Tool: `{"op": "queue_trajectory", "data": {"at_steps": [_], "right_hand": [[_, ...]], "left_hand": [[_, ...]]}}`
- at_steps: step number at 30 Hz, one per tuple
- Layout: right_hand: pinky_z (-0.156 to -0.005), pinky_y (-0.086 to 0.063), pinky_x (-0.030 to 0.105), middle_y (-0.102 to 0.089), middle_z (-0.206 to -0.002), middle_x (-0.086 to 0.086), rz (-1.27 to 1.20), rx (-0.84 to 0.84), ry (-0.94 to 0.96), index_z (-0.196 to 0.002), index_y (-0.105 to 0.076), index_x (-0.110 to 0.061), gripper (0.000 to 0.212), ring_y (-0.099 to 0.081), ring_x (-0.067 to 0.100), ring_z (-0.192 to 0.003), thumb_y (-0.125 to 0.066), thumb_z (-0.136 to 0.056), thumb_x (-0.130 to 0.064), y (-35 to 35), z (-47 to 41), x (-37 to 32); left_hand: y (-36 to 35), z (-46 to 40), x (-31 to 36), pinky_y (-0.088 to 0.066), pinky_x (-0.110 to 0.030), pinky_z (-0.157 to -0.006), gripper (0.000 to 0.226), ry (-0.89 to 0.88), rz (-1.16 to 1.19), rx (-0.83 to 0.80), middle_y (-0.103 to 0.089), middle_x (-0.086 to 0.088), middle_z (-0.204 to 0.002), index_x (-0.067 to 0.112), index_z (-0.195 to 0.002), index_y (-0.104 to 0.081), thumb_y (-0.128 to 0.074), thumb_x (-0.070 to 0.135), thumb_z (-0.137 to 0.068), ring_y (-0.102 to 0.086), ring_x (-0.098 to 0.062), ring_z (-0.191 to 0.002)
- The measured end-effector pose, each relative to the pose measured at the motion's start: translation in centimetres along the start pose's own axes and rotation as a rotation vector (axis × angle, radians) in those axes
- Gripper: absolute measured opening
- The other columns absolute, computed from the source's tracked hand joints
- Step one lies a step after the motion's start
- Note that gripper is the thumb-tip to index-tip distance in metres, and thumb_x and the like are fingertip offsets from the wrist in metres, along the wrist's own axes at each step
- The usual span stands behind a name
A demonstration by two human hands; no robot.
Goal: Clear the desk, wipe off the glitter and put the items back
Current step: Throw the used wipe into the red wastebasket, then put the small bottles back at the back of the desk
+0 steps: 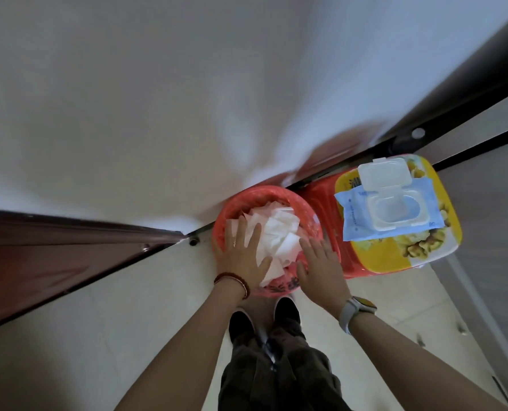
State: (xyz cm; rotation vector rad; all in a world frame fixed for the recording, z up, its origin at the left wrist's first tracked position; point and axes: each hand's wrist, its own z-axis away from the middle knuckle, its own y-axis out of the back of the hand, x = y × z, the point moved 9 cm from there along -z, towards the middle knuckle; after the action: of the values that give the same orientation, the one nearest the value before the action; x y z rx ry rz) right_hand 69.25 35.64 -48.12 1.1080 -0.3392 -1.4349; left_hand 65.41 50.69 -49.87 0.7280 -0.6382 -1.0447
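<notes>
A round bin lined with a red bag [312, 216] stands on the floor against the white wall, filled with crumpled white wipes [279, 235]. My left hand [244, 253] is spread flat over the left side of the bin, fingers apart, holding nothing. My right hand [321, 265] hovers flat over the bin's right rim, also empty. A blue wet-wipe pack [350, 215] with its white lid flipped open lies on a yellow and red box [395, 256] just right of the bin.
A dark brown door [39, 253] stands open at the left. A dark door frame [454, 114] runs up the right. My feet in dark shoes [264, 318] stand on the pale tiled floor [128, 321] just before the bin.
</notes>
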Motion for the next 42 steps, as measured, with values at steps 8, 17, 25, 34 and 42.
{"op": "queue_trajectory", "data": {"at_steps": [8, 17, 25, 34, 42], "right_hand": [[-0.111, -0.014, 0.053, -0.031, -0.149, 0.011, 0.128, 0.017, 0.178, -0.142, -0.029, -0.013, 0.056, -0.022, 0.031, -0.139, -0.031, -0.089, -0.032, 8.4, 4.9, -9.3], [-0.082, -0.05, 0.049, -0.069, -0.085, 0.005, 0.04, 0.136, 0.759, -0.09, -0.066, -0.012, 0.034, -0.065, 0.03, -0.087, -0.037, -0.079, -0.026, 15.6, 20.4, -34.9], [-0.075, -0.05, 0.04, -0.069, -0.087, 0.006, 0.027, 0.031, 1.319, -0.095, -0.068, -0.013, 0.041, -0.063, 0.03, -0.09, -0.034, -0.08, -0.031, 8.9, 47.8, -52.9], [-0.086, -0.048, 0.038, -0.068, -0.101, 0.008, 0.037, -0.261, 1.733, -0.108, -0.064, -0.012, 0.036, -0.059, 0.029, -0.101, -0.038, -0.088, -0.027, -5.5, 76.1, -57.3], [-0.093, -0.033, 0.015, -0.055, -0.128, 0.0, 0.138, -0.558, 1.857, -0.127, -0.051, -0.015, 0.033, -0.048, 0.013, -0.119, -0.041, -0.096, -0.02, -16.6, 88.3, -58.5]], "left_hand": [[9.2, 10.9, -4.9, -0.004, -0.053, -0.112, 0.057, 0.203, 0.239, 0.199, -0.013, -0.006, -0.151, 0.024, -0.143, -0.016, -0.036, 0.039, -0.093, -0.005, -0.025, -0.14], [23.4, 37.9, -16.3, -0.049, -0.047, -0.077, 0.043, 0.467, 0.29, 0.812, -0.067, -0.011, -0.103, 0.011, -0.098, -0.067, -0.038, 0.034, -0.078, -0.064, -0.029, -0.093], [19.0, 74.7, -24.9, -0.042, -0.047, -0.085, 0.05, 1.034, 0.283, 1.07, -0.065, -0.007, -0.11, 0.016, -0.108, -0.064, -0.031, 0.04, -0.079, -0.061, -0.033, -0.095], [-0.5, 107.1, -22.5, -0.03, -0.042, -0.099, 0.035, 1.592, 0.389, 1.195, -0.057, -0.005, -0.124, 0.017, -0.121, -0.056, -0.053, 0.028, -0.088, -0.049, -0.028, -0.116], [-12.1, 117.0, -22.6, -0.039, -0.044, -0.095, 0.034, 1.795, 0.613, 1.277, -0.057, -0.008, -0.122, 0.014, -0.121, -0.056, -0.054, 0.022, -0.088, -0.052, -0.028, -0.112]]}}
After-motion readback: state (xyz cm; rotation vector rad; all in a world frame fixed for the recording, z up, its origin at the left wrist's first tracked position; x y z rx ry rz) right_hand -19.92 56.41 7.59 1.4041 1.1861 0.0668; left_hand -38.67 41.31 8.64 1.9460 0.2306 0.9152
